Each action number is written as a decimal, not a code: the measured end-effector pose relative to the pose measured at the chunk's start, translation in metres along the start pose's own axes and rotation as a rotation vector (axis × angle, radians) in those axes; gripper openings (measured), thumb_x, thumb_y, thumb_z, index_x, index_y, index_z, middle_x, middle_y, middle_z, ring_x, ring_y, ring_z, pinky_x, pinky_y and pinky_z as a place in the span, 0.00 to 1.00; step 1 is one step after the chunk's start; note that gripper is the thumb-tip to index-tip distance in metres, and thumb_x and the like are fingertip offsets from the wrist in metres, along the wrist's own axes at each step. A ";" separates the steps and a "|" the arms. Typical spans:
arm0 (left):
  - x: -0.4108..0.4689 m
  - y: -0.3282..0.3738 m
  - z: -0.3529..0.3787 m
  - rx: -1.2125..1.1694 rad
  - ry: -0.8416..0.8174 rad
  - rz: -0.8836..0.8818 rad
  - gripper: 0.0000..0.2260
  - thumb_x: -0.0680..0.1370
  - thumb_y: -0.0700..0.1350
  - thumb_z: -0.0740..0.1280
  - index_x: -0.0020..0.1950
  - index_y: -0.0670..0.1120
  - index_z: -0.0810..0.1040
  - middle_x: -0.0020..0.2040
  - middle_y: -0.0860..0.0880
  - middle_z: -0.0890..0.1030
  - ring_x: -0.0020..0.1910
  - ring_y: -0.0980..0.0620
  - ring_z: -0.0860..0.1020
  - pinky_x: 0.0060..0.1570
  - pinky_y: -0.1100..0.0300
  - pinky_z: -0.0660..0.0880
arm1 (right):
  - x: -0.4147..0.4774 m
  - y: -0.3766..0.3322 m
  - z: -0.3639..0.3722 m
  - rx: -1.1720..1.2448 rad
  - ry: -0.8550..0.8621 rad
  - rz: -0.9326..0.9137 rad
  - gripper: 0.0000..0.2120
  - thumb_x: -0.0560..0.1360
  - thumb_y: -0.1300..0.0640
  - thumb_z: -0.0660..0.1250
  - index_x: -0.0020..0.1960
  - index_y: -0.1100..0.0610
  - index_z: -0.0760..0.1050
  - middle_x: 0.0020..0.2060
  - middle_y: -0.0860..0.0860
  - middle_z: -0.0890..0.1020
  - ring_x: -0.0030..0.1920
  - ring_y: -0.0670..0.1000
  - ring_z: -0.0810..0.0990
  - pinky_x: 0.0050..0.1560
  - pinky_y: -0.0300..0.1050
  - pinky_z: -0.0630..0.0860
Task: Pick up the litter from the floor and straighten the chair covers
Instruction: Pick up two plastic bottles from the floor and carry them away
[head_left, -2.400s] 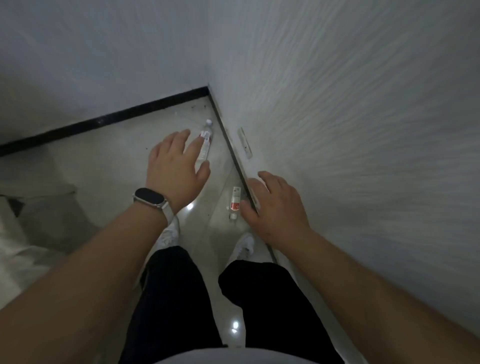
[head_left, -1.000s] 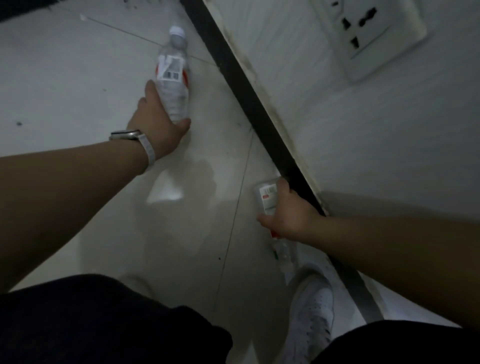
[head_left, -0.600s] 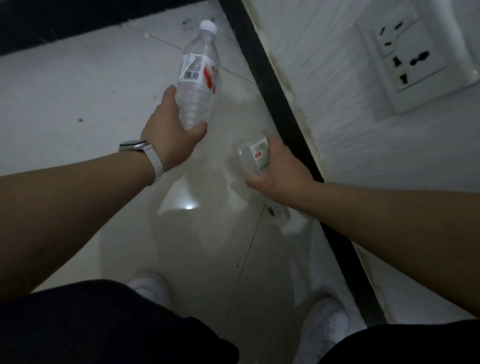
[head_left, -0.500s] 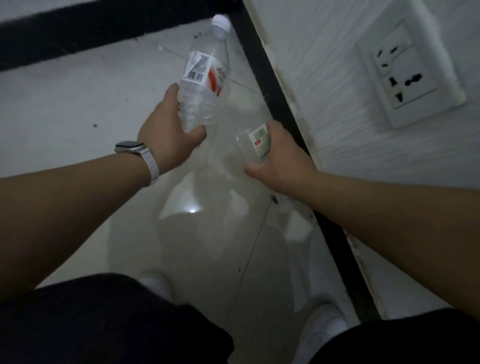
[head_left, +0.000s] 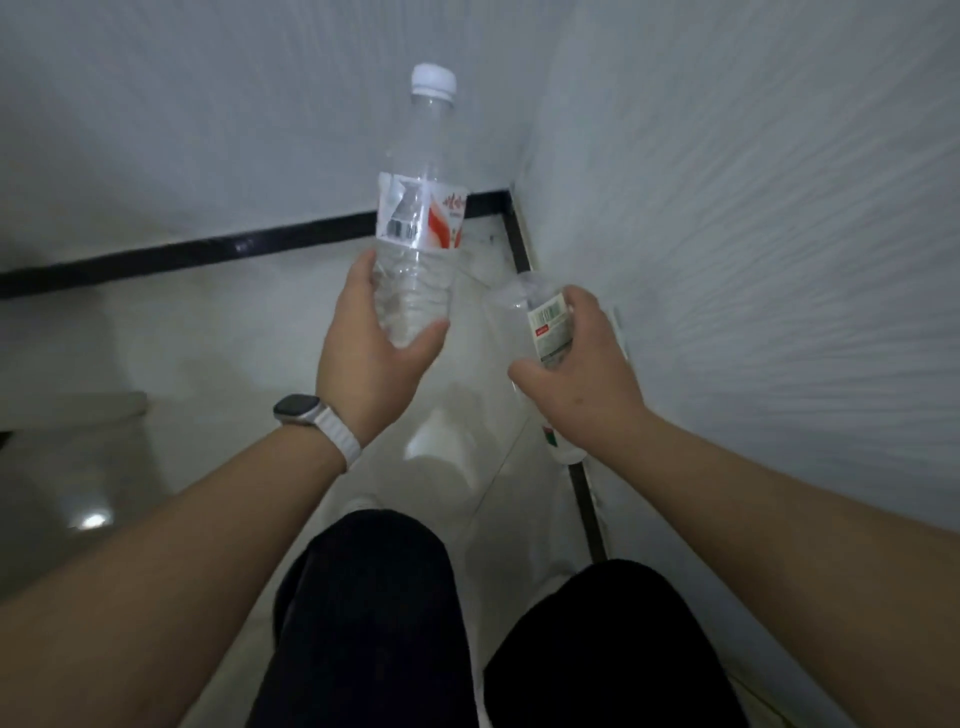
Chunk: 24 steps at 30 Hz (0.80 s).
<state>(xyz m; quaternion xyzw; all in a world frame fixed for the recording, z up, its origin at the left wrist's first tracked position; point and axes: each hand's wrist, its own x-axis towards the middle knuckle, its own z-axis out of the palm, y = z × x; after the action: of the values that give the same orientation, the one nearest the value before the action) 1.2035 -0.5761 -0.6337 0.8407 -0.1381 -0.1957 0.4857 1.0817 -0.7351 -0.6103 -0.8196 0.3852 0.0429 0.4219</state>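
Note:
My left hand (head_left: 371, 364), with a watch on the wrist, grips the lower end of a clear plastic bottle (head_left: 418, 208). It has a white cap and a red and white label, and it stands almost upright, cap up, above the floor. A second clear bottle (head_left: 545, 325) with a white label is in my right hand (head_left: 584, 384), tilted with its neck end pointing down past the palm. Both bottles are off the floor. No chair covers are in view.
I am in a room corner: a pale tiled floor (head_left: 208, 353), white walls ahead and on the right (head_left: 753, 260), and a black skirting strip (head_left: 208, 249) along their base. My dark-trousered legs (head_left: 374, 623) fill the bottom of the view.
Both hands have lifted their bottles off the floor and risen. The left bottle has swung up to nearly upright. The view has pulled back from the floor and the wall socket is gone from view.

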 end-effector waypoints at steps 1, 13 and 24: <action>-0.010 0.020 -0.015 -0.025 0.016 -0.022 0.35 0.71 0.52 0.75 0.74 0.52 0.63 0.65 0.54 0.76 0.59 0.58 0.78 0.57 0.53 0.79 | -0.012 -0.019 -0.015 -0.011 -0.010 -0.005 0.33 0.65 0.47 0.71 0.68 0.45 0.63 0.54 0.46 0.71 0.53 0.50 0.74 0.51 0.48 0.74; -0.134 0.258 -0.182 -0.184 0.237 -0.058 0.34 0.70 0.47 0.75 0.72 0.52 0.65 0.63 0.54 0.77 0.58 0.57 0.79 0.59 0.54 0.77 | -0.156 -0.217 -0.173 0.017 -0.075 -0.150 0.28 0.66 0.47 0.70 0.60 0.38 0.59 0.53 0.44 0.71 0.52 0.48 0.74 0.52 0.50 0.74; -0.167 0.348 -0.278 -0.371 0.406 0.031 0.29 0.72 0.37 0.75 0.67 0.53 0.66 0.59 0.55 0.77 0.54 0.59 0.80 0.49 0.67 0.78 | -0.192 -0.346 -0.223 -0.040 -0.078 -0.350 0.24 0.64 0.46 0.71 0.57 0.45 0.67 0.49 0.46 0.78 0.47 0.50 0.79 0.45 0.55 0.80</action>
<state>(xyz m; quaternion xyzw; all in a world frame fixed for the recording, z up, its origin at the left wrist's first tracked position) 1.1694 -0.4640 -0.1726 0.7573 -0.0126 -0.0378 0.6519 1.1217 -0.6619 -0.1639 -0.8801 0.2189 0.0084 0.4212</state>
